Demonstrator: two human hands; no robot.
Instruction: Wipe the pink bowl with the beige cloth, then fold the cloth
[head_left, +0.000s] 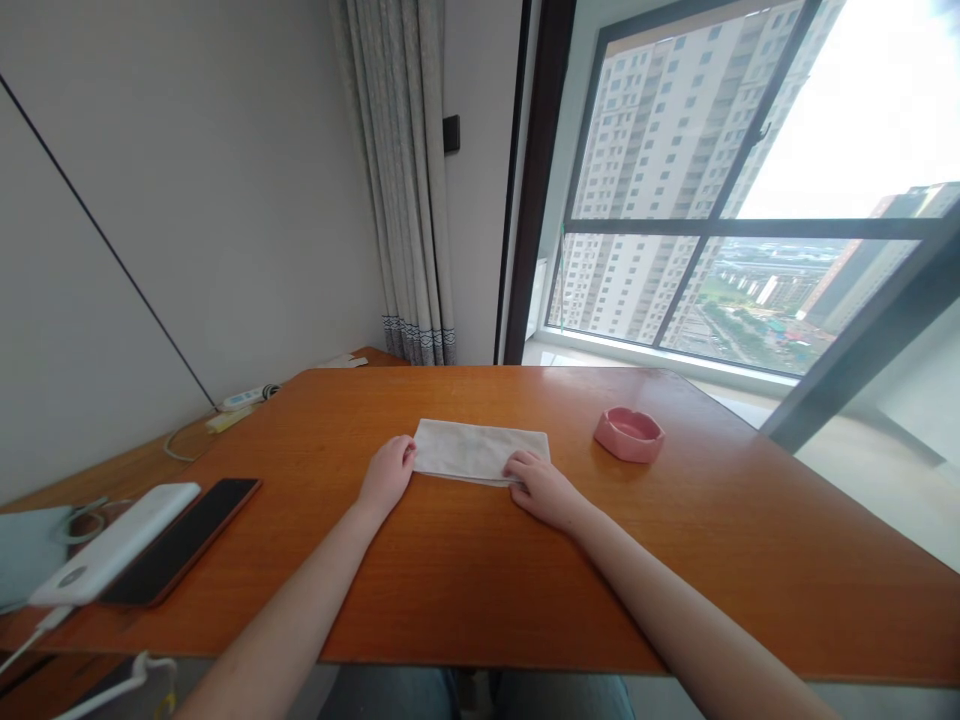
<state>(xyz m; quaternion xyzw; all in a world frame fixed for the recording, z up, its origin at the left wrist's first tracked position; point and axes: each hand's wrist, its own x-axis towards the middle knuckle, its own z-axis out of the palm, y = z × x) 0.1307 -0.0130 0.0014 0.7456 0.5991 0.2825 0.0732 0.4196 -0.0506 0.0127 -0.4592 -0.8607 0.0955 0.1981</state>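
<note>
At the centre of the frame our left hand rests, fingers curled, on the left short edge of the folded white cloth. The cloth lies flat on the wooden table, its long axis running left to right. Our right hand presses its lower right corner; whether those fingers pinch the edge we cannot tell.

the cloth lies on the table before me, ashtray to its right, phone and power bank far left.
</note>
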